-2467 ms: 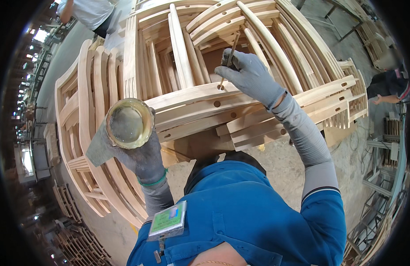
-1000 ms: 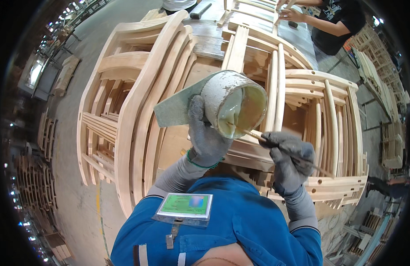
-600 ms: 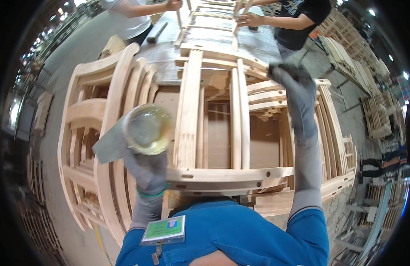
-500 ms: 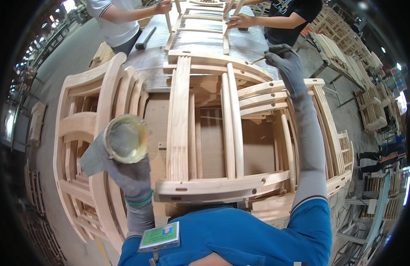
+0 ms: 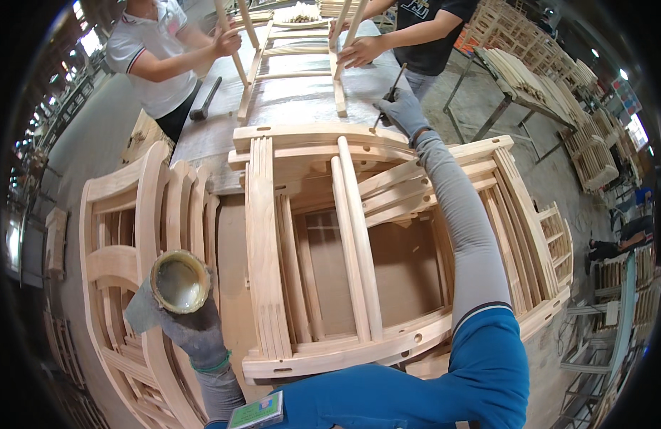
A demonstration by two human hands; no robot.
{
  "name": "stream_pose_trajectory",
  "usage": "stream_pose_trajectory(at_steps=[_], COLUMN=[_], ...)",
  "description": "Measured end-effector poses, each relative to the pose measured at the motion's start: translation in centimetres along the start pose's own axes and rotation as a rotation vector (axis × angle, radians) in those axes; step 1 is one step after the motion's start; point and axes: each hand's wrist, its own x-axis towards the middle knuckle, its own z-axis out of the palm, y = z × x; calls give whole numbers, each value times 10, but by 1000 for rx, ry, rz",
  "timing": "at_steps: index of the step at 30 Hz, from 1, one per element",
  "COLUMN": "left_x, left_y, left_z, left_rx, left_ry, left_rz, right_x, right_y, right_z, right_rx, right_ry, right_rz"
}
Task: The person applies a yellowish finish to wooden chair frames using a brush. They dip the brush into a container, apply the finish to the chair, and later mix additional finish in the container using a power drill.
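Brush [image 5: 393,84] sits clamped in my right hand [image 5: 400,111], at the chair frame's [image 5: 323,136] far rail; my left hand [image 5: 191,329] grips the glue pot [image 5: 179,281] beside the frame's near-left corner.

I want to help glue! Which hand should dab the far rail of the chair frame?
Probably the right hand: it holds the brush at the far rail. The left hand holds the glue cup.

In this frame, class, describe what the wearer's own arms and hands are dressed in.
Both hands wear grey work gloves: left hand, right hand. The left glove has a green cuff band. A long grey sleeve covers the right forearm, emerging from a blue shirt sleeve.
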Motion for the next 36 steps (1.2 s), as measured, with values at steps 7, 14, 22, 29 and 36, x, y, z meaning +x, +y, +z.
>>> stream_pose_trajectory(at_steps=[7,14,22,29,36], left_x=[9,8,10,6,10], left_y=[-8,-8,-11,4,13], left_z=[2,0,-6,-11,-15], left_rx=[-91,-200,-263,-436,-460], left_ry=[-16,-8,55,-11,-348], left_rz=[-49,-129,-152,-242,-414], right_x=[-2,-4,-8,-6,-33], right_y=[15,14,16,0,15], right_z=[-7,-13,-13,-5,-54], right_rx=[115,250,467,313,451], right_ry=[74,3,-25,-62,-29], right_rz=[-36,-57,50,46,-51])
